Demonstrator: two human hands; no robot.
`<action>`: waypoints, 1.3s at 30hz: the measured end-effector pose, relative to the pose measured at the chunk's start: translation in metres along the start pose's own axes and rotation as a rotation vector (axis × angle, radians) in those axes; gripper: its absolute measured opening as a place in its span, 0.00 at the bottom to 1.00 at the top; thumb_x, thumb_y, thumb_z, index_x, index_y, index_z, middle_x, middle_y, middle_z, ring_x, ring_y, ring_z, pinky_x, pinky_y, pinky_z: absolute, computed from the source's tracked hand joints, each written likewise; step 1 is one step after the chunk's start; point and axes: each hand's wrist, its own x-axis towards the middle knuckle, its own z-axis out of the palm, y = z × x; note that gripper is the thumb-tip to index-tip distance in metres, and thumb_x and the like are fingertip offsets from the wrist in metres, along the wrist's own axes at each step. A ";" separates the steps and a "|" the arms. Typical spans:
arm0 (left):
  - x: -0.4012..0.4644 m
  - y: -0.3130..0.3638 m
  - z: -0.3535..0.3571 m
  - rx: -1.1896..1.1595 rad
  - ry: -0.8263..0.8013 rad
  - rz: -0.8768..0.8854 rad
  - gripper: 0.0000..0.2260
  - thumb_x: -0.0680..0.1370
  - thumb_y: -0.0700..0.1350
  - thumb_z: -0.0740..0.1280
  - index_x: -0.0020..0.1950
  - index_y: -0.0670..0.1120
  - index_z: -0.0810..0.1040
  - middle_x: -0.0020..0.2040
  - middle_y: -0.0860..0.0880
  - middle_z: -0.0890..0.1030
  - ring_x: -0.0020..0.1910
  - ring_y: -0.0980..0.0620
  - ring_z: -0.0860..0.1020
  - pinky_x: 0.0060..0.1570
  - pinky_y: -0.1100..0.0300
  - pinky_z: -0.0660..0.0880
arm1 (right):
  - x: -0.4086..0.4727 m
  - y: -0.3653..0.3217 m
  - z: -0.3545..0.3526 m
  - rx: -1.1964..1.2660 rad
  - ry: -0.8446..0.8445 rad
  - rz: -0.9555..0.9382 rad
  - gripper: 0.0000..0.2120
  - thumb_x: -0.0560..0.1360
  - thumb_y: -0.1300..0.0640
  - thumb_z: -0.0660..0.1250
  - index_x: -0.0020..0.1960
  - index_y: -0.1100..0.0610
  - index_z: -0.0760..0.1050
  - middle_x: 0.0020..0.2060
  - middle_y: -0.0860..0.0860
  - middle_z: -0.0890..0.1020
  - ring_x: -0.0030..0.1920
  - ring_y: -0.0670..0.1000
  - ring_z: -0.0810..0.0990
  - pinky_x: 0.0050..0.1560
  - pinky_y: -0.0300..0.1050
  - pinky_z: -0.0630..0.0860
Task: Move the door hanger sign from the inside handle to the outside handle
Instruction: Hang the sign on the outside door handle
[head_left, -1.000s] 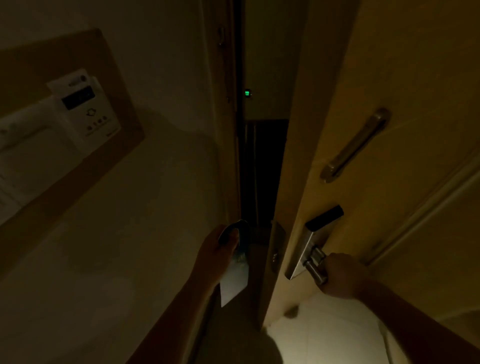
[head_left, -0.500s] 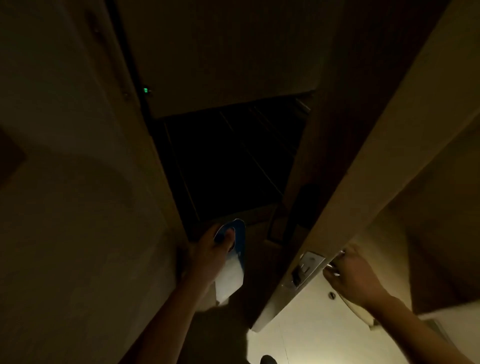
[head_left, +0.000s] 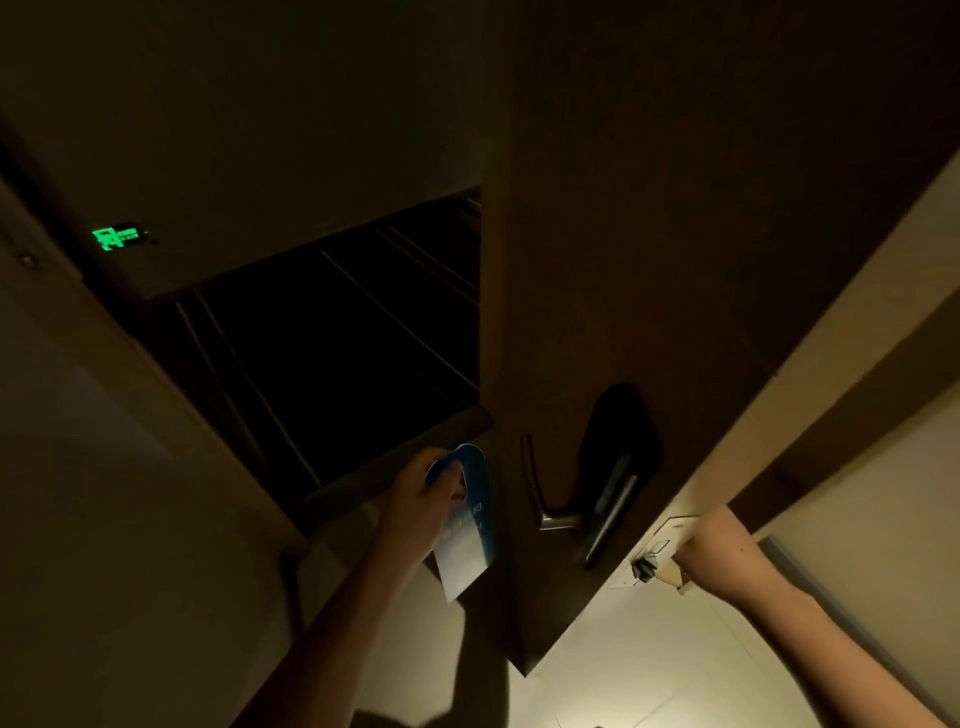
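Note:
The door hanger sign (head_left: 465, 548), blue and white with a hook-shaped top, hangs from my left hand (head_left: 428, 499), which is shut on its upper part. It is just left of the open door's (head_left: 649, 234) dark outer face. The outside handle (head_left: 550, 517), a metal lever under a black lock plate (head_left: 618, 452), is a short way right of the sign and not touching it. My right hand (head_left: 698, 548) reaches round the door's edge to the inside handle, and its fingers are mostly hidden there.
The latch bolt (head_left: 644, 567) sticks out of the door's edge. The door frame (head_left: 156, 395) runs along the left. Past it lies a dark corridor floor (head_left: 337, 364) with a green exit sign (head_left: 115, 236) glowing low on the far wall.
The door has swung further open, so its outer face and outside handle now show. My left hand has carried the sign closer to that handle. The right hand stays behind the door's edge.

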 end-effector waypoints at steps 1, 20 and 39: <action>0.004 0.002 0.011 0.006 -0.012 0.002 0.05 0.80 0.46 0.62 0.52 0.54 0.76 0.48 0.48 0.82 0.45 0.58 0.82 0.34 0.70 0.73 | -0.003 0.010 -0.005 0.020 0.026 -0.008 0.24 0.61 0.64 0.60 0.24 0.34 0.70 0.16 0.44 0.65 0.20 0.39 0.59 0.27 0.28 0.55; 0.094 0.041 0.186 0.056 -0.197 0.076 0.11 0.80 0.43 0.63 0.45 0.60 0.77 0.47 0.54 0.80 0.48 0.54 0.79 0.44 0.64 0.74 | -0.024 0.135 -0.073 0.153 0.109 0.403 0.21 0.65 0.76 0.59 0.30 0.49 0.69 0.36 0.47 0.71 0.37 0.42 0.72 0.34 0.32 0.63; 0.105 0.023 0.235 0.177 -0.500 -0.024 0.09 0.80 0.54 0.58 0.48 0.59 0.78 0.51 0.50 0.80 0.54 0.53 0.78 0.51 0.61 0.74 | -0.019 0.153 -0.085 0.084 -0.010 0.507 0.14 0.71 0.71 0.58 0.45 0.59 0.80 0.48 0.58 0.80 0.48 0.55 0.79 0.55 0.54 0.77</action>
